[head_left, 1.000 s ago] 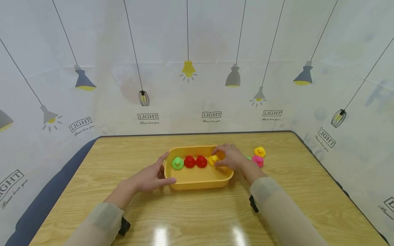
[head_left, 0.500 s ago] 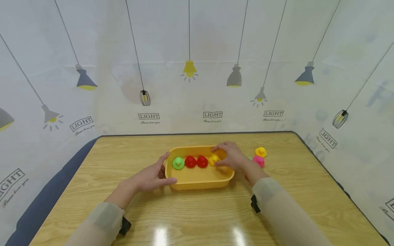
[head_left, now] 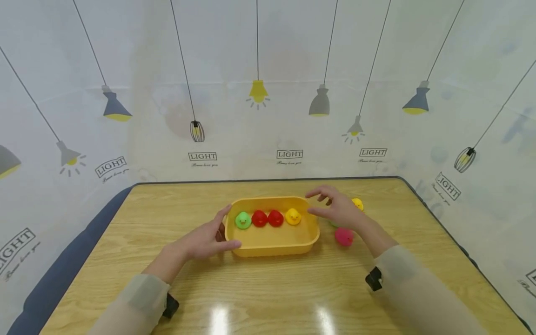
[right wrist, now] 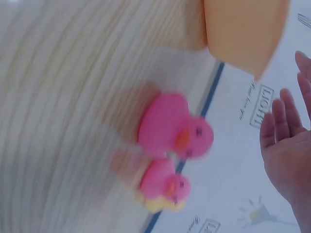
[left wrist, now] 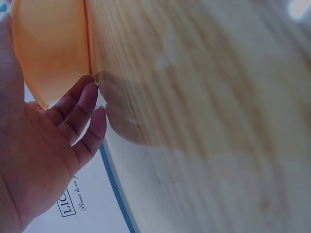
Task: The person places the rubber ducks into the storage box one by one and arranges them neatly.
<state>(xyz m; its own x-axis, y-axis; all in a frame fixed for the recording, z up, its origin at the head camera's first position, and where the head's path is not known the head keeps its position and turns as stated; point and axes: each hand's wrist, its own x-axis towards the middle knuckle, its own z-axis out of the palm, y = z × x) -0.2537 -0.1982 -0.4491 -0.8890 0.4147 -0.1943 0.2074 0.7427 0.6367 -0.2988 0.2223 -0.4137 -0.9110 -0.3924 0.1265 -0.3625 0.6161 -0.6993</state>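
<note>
A yellow plastic tray (head_left: 268, 239) stands on the table. In it, in a row, sit a green rubber duck (head_left: 243, 220), two rounded red toys (head_left: 267, 218) whose faces do not show, and a yellow rubber duck (head_left: 293, 217). My left hand (head_left: 209, 237) holds the tray's left end, thumb over the front rim. Its lower fingers (left wrist: 87, 104) reach down beside the tray wall near the tabletop. My right hand (head_left: 337, 207) is over the tray's right end with fingers spread, nothing between them. Beneath it a pink rubber duck (head_left: 344, 237) lies outside the tray.
Another yellow duck (head_left: 357, 204) and a sliver of a green toy (head_left: 333, 224) show around my right hand. In the right wrist view a smaller-looking pink duck (right wrist: 165, 180) stands behind the nearer one. A printed cloth (head_left: 234, 135) rises behind the wooden table (head_left: 268, 288).
My right hand has let go of the yellow duck and drawn back to the right, over the tray's end. A pink duck has come into view below it. The left hand stays put.
</note>
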